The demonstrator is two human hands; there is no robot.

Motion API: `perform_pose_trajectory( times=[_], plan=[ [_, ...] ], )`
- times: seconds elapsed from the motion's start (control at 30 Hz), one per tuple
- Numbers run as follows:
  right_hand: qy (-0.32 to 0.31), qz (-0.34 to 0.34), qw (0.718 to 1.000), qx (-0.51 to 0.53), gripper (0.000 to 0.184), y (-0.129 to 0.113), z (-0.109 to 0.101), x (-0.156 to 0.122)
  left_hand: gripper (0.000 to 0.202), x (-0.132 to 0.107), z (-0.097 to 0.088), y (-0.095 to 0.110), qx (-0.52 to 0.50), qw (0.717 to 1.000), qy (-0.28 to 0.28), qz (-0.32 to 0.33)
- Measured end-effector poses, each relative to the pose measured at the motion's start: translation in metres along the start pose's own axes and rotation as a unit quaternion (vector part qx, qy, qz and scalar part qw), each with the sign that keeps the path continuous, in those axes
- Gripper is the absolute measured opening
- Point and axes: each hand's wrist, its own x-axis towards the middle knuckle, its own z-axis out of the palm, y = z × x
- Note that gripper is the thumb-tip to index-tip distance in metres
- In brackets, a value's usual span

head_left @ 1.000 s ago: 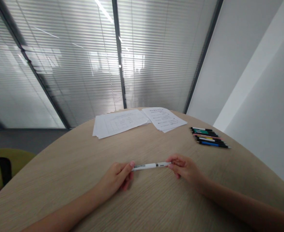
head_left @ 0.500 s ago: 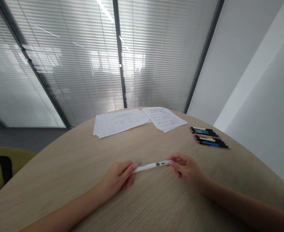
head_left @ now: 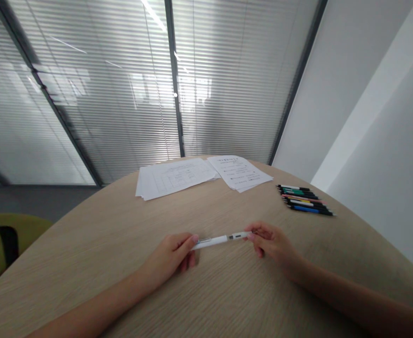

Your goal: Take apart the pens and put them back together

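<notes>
Head camera view: a white pen [head_left: 213, 241] stretched between the left hand [head_left: 176, 253], which pinched one end, and the right hand [head_left: 270, 241], which pinched the other, over a wood-grained table [head_left: 213, 295]. Beyond lay printed papers [head_left: 176, 178]; to the right, a row of pens [head_left: 305, 201], side by side.

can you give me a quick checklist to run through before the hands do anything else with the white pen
1. Left hand grips one end of the slim white plastic-looking pen: ok.
2. Right hand holds the pen's other end with its fingers: ok.
3. Pen's middle left uncovered by the hands: ok, its dark band shows.
4. Row of slim black, white, green and blue pens apart from both hands: ok.
5. White printed paper sheets apart from both hands: ok.
6. Held pen lifted off the light wood-grain table: cannot tell.
</notes>
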Motion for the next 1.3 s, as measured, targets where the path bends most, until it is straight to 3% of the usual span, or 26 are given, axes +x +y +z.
perform_pose_trajectory(
  times=[0.2, 0.53, 1.3],
  plan=[
    [0.003, -0.003, 1.000, 0.007, 0.024, 0.001, -0.002, 0.000, 0.029, 0.003, -0.001, -0.002, -0.066, 0.998, 0.019, 0.016],
    [0.032, -0.005, 0.997, 0.066, 0.025, -0.001, -0.005, -0.001, 0.027, 0.005, -0.005, 0.003, -0.173, 0.983, 0.063, 0.001],
    [0.080, 0.001, 0.994, 0.068, 0.025, 0.002, -0.015, 0.007, 0.023, 0.013, -0.015, -0.006, -0.232, 0.962, 0.146, 0.002]
  ],
)
